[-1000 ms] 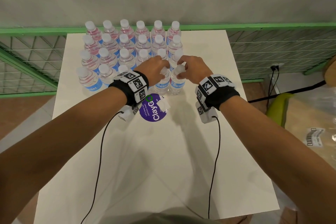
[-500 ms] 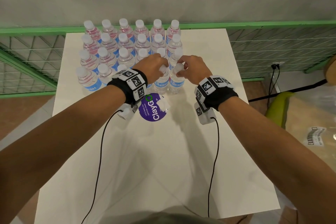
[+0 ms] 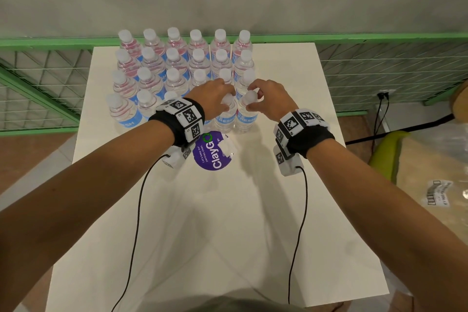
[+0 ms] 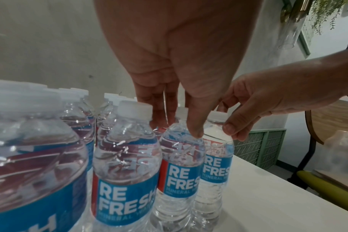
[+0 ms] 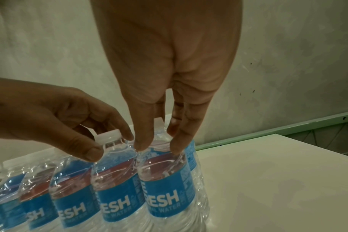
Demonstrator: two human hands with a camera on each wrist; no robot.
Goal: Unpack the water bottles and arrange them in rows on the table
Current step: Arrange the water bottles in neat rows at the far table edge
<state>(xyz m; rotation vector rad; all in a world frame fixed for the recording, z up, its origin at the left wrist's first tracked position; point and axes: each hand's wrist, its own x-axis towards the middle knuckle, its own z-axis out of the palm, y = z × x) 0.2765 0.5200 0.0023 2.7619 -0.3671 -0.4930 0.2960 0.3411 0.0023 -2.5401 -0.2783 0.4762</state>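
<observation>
Bottles (image 3: 173,58), four rows of six; left hand (image 3: 215,99), right hand (image 3: 272,102): each grip pinched round one front bottle (image 3: 226,120).

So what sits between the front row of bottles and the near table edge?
In the head view, a round purple ClayGo sticker lies just before the front row; the rest of the table is crossed only by the wrist cables.

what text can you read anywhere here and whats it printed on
"RE FRESH" and under it "MINERAL W...", cut off: blue label of the water bottles.
"ClayGo": purple round sticker on the table.
Small print on that sticker: "Let's keep our pantries clean", only just legible.
Printed label on the plastic packaging at right: too blurred.
</observation>
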